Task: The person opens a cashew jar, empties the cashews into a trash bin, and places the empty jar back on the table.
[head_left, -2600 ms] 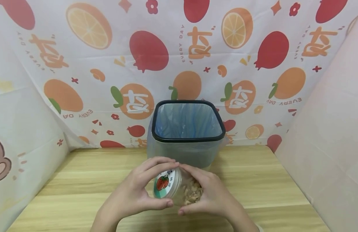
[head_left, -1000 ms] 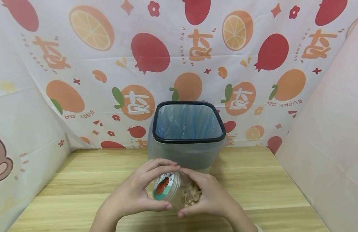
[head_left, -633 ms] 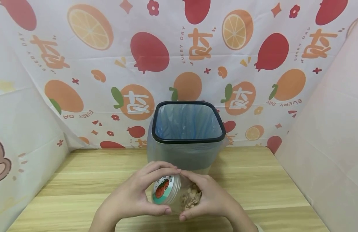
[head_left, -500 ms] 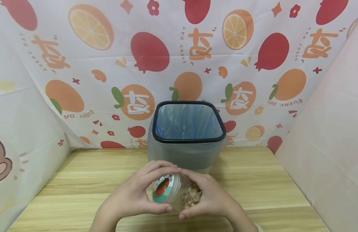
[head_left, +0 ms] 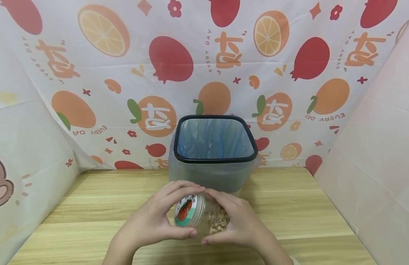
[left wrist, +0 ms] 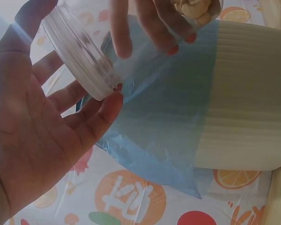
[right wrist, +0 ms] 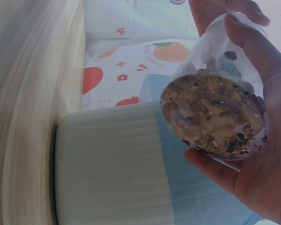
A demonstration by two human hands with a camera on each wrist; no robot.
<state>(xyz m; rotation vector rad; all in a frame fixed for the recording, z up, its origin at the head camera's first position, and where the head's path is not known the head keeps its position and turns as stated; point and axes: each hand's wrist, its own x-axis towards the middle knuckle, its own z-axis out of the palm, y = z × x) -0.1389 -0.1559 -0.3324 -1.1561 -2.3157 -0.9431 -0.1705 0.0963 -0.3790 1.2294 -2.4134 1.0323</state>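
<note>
Both hands hold a clear plastic jar tilted on its side above the table. Its round lid points left and has a white and green label with red fruits. My left hand grips the lid between thumb and curled fingers, as the left wrist view also shows. My right hand is wrapped round the jar's body. In the right wrist view the jar's base faces the camera, with tan chunky pieces and dark flecks gathered behind it. The fingers hide part of the jar.
Just behind the hands stands a pale bin with a black rim and a bluish plastic liner. It is on a light wooden table. A fruit-print cloth hangs behind, with pale cloth at both sides.
Over the frames the lid's label has turned anticlockwise. In the last half second both hands and the jar have risen slightly, and the pieces inside have shifted. The bin has stayed put.
</note>
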